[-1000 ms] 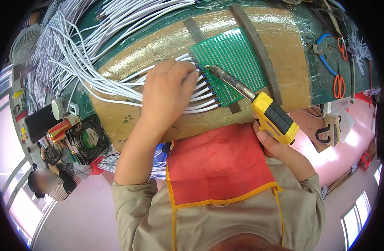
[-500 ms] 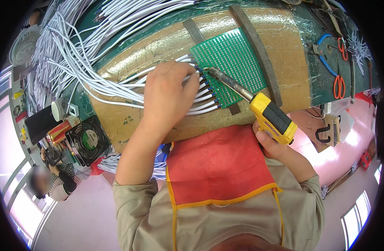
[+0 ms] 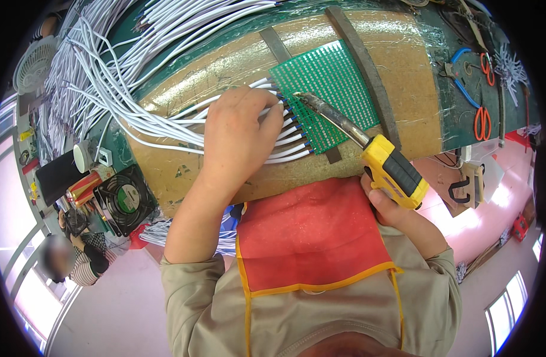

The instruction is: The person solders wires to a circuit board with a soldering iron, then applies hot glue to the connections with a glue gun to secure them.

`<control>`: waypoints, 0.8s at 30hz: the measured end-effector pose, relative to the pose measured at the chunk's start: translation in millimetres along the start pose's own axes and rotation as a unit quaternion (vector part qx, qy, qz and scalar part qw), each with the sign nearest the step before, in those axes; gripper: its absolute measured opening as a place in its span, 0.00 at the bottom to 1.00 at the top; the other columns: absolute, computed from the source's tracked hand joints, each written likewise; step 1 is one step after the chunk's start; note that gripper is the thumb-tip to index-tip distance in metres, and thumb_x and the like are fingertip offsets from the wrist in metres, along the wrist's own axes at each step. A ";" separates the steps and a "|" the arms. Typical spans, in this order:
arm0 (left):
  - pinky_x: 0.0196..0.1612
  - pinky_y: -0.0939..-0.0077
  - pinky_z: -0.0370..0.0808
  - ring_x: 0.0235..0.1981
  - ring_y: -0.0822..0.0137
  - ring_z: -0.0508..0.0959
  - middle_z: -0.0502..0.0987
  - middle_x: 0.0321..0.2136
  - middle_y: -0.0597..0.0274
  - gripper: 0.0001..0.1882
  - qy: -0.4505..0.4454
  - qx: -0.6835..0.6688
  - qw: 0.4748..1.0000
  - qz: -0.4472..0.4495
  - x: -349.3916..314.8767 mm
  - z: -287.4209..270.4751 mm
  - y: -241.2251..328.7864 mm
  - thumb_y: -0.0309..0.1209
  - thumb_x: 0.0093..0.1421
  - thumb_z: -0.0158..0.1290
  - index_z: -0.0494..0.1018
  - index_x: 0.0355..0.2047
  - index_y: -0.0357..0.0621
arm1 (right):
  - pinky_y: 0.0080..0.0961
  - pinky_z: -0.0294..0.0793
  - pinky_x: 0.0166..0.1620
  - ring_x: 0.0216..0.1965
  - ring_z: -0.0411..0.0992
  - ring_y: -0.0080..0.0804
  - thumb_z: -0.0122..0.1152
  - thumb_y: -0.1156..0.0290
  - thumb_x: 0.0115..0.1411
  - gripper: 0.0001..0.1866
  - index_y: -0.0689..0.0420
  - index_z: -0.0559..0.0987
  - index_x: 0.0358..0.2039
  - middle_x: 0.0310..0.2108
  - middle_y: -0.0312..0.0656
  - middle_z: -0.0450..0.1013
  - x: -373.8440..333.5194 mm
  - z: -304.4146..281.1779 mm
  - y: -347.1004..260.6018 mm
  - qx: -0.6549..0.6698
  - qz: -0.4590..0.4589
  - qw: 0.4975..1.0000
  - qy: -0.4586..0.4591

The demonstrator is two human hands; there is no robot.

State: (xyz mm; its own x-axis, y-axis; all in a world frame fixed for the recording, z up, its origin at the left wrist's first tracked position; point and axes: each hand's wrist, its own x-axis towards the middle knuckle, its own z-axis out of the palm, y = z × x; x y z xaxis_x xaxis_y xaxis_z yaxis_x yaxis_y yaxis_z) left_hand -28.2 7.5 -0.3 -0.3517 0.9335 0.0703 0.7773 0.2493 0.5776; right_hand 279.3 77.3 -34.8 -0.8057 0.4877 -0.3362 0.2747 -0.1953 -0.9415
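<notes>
A green perforated circuit board (image 3: 338, 89) lies on the brown work board, with white wires (image 3: 166, 128) running to its left edge. My left hand (image 3: 240, 122) is closed on one of these white wires close to that edge; its fingertips partly hide the wire's end. In my right hand (image 3: 386, 205) is a yellow and black soldering gun (image 3: 398, 169), gripped by its handle. Its metal barrel points up and left, and the tip is over the circuit board near the wire ends. Whether the tip touches the board I cannot tell.
Dark metal bars (image 3: 368, 77) border the circuit board. Further wire bundles (image 3: 189, 24) fill the back left. Blue-handled pliers (image 3: 460, 74) and orange-handled scissors (image 3: 482, 122) lie at right. A black fan (image 3: 127, 199) stands at left, with another person (image 3: 76, 259) beyond.
The soldering gun has shifted slightly right, and its tip sits a little further in from the board's left edge. My left hand has stayed in place.
</notes>
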 end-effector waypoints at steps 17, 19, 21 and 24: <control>0.39 0.62 0.73 0.35 0.52 0.77 0.77 0.28 0.53 0.05 -0.022 0.034 0.999 -0.001 0.5 -6.3 1.1 0.29 0.56 0.60 0.79 0.30 0.41 | 0.31 0.69 0.37 0.34 0.70 0.33 0.62 0.67 0.62 0.09 0.59 0.76 0.39 0.31 0.39 0.71 10.8 2.2 -4.0 0.038 -0.039 0.997 0.051; 0.40 0.62 0.73 0.35 0.52 0.77 0.77 0.29 0.55 0.05 0.017 -0.004 1.000 -0.003 0.3 -8.8 -1.1 0.29 0.55 0.61 0.79 0.31 0.42 | 0.32 0.70 0.37 0.34 0.71 0.34 0.62 0.69 0.62 0.09 0.59 0.76 0.39 0.32 0.39 0.72 11.0 -0.4 -3.3 0.017 -0.032 0.999 0.022; 0.41 0.62 0.73 0.36 0.52 0.77 0.77 0.30 0.55 0.05 0.024 0.033 0.998 0.038 6.1 -12.3 -7.8 0.28 0.54 0.62 0.79 0.31 0.42 | 0.32 0.70 0.37 0.34 0.71 0.33 0.61 0.70 0.62 0.08 0.59 0.76 0.39 0.32 0.39 0.71 12.1 -1.0 -3.8 0.031 -0.030 0.999 0.019; 0.41 0.62 0.73 0.37 0.53 0.77 0.78 0.32 0.57 0.06 0.017 0.067 0.993 0.091 13.7 -15.2 -17.8 0.28 0.53 0.62 0.79 0.32 0.43 | 0.31 0.70 0.37 0.34 0.70 0.32 0.60 0.72 0.62 0.07 0.59 0.76 0.39 0.31 0.38 0.71 12.4 -0.9 -3.7 0.051 -0.022 0.998 0.011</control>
State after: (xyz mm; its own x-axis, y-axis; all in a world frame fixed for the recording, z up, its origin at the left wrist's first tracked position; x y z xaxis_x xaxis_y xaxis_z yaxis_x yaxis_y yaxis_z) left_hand -54.8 11.9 2.7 -0.2145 0.9576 0.1924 0.8909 0.1111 0.4404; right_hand 268.8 84.9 -35.5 -0.8033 0.5165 -0.2967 0.1837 -0.2590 -0.9482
